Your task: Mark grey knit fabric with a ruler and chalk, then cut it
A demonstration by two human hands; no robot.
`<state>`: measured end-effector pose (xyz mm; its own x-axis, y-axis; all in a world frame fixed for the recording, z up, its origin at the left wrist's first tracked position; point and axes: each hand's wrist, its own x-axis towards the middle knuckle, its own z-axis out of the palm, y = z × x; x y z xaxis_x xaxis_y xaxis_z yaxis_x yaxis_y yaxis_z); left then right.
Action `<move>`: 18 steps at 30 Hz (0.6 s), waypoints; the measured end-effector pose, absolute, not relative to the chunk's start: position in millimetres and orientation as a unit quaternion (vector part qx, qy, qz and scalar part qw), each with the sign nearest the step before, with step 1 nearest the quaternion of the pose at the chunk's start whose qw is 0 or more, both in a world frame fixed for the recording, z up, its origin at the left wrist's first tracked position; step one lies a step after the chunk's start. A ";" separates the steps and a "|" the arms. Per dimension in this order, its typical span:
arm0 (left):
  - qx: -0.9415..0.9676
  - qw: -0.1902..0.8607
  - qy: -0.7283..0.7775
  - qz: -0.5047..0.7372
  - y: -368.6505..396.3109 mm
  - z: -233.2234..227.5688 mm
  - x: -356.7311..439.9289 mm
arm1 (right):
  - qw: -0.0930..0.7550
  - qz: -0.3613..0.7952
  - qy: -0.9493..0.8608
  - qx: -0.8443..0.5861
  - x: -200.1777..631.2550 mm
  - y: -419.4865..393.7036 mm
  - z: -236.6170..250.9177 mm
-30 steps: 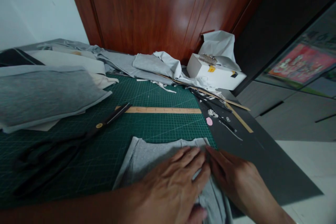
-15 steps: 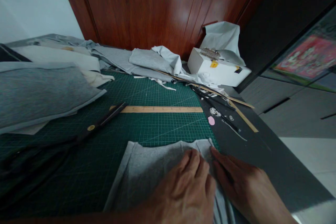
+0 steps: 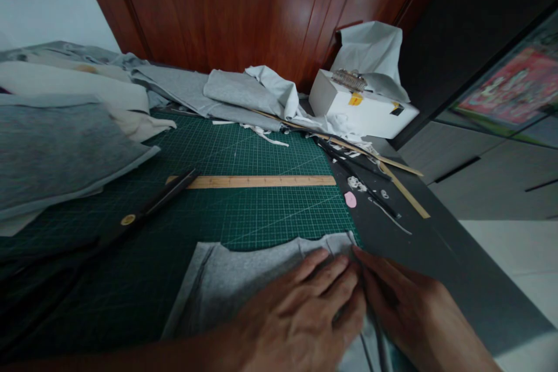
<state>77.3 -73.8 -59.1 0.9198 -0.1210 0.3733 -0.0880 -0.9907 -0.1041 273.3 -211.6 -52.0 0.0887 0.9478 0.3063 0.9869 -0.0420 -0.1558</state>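
Hands side by side on grey cloth [image 3: 244, 279]: left hand [image 3: 300, 314] spread flat, right hand [image 3: 405, 308] flat, fingertips touching at the cloth's edge. Ruler [image 3: 257, 181] well beyond them.

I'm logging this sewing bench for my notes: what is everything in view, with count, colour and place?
cutting mat: one, green, covering the table
grey fabric piece: one, light grey, near edge of the mat, under both hands
wooden ruler: one, tan, across the mat's middle
scissors: one pair, black, left of the ruler
fabric stack: several pieces, grey and cream, far left
loose fabric: several, grey and white, back of the mat
box: one, white, back right
chalk piece: one, pink, right of the mat
left hand: flat on the grey fabric piece
right hand: at its right edge
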 end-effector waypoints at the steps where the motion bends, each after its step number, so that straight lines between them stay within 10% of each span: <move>1: -0.980 0.038 0.053 -0.188 -71.8 -57.0 75.9 | 0.163 -0.060 -0.672 -0.720 273.5 -211.2 -50.9; 18: -0.972 0.028 0.095 -0.215 -71.7 -62.5 81.1 | 0.111 -0.071 -0.683 -0.718 280.6 -210.5 -33.0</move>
<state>81.1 -71.7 -62.5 0.8893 -0.1966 0.4128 -0.1722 -0.9804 -0.0961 280.6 -210.5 -33.0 0.0563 0.9657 0.2534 0.9972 -0.0418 -0.0620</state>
